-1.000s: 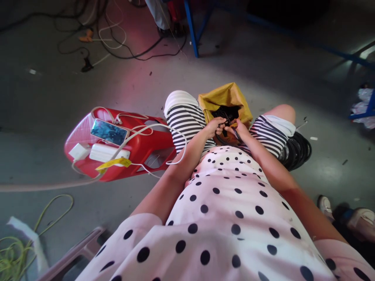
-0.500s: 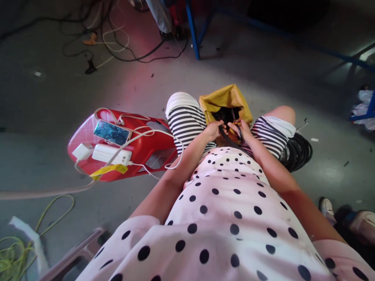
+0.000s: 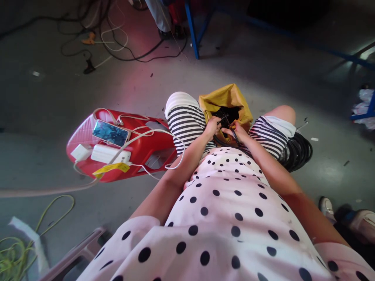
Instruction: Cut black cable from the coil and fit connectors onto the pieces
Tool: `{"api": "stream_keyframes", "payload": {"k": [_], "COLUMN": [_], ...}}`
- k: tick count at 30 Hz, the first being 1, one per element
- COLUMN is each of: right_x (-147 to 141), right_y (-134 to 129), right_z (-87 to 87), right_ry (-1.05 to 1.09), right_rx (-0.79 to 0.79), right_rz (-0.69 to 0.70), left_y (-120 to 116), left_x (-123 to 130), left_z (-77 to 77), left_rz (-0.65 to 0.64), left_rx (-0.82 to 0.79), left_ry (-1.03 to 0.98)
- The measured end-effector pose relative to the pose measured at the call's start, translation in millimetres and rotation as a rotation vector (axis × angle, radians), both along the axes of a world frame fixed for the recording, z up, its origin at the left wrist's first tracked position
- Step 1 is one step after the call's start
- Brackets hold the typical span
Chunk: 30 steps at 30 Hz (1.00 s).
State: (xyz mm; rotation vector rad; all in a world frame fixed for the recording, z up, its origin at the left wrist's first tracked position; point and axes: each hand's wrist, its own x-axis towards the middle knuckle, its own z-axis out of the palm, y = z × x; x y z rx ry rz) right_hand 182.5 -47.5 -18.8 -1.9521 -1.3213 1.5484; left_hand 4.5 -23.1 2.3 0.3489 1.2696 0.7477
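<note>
My left hand (image 3: 213,127) is closed on a black cable (image 3: 217,139) that curves down toward my lap. Close beside it on the right, my right hand (image 3: 238,132) is closed around what looks like a pair of scissors (image 3: 235,136); a dark loop shows at the fingers, though the grip is partly hidden. Both hands are at the near rim of a yellow bag (image 3: 215,102), which stands open between my knees. Dark pieces lie inside the bag, too shadowed to make out.
To the left, a red plastic stool (image 3: 140,150) bears a phone (image 3: 110,133), a white power bank (image 3: 109,154) and white cables. A black cable coil (image 3: 297,152) lies by my right knee. Blue frame legs (image 3: 191,31) and another person's shoes (image 3: 326,207) are nearby.
My left hand has risen slightly and my right hand has moved a little left and down. The cable between them has shifted lower and left. The bag has stayed put.
</note>
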Motion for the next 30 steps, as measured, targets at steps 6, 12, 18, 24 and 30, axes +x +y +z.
{"api": "stream_keyframes", "payload": {"k": [6, 12, 18, 24, 30], "right_x": [-4.2, -4.5, -2.5, -2.0, 4.8], "right_y": [2.1, 2.2, 1.2, 1.4, -4.2], "right_z": [10.6, 16.1, 19.2, 5.0, -8.2], "right_ry": [-0.002, 0.011, 0.024, -0.02, -0.047], "right_rx": [-0.059, -0.068, -0.053, 0.001, 0.102], "right_rz": [0.031, 0.036, 0.044, 0.048, 0.081], "left_y": [-2.7, -1.0, -1.2, -1.6, 3.3], "left_x": [0.0, -1.8, -1.6, -2.2, -5.2], "left_z": [4.4, 12.0, 15.5, 9.3, 2.1], "left_rz": [-0.029, -0.092, -0.091, -0.139, -0.165], "left_rx": [0.01, 0.056, 0.059, 0.064, -0.002], "left_ry": [-0.005, 0.05, 0.057, 0.06, -0.026]}}
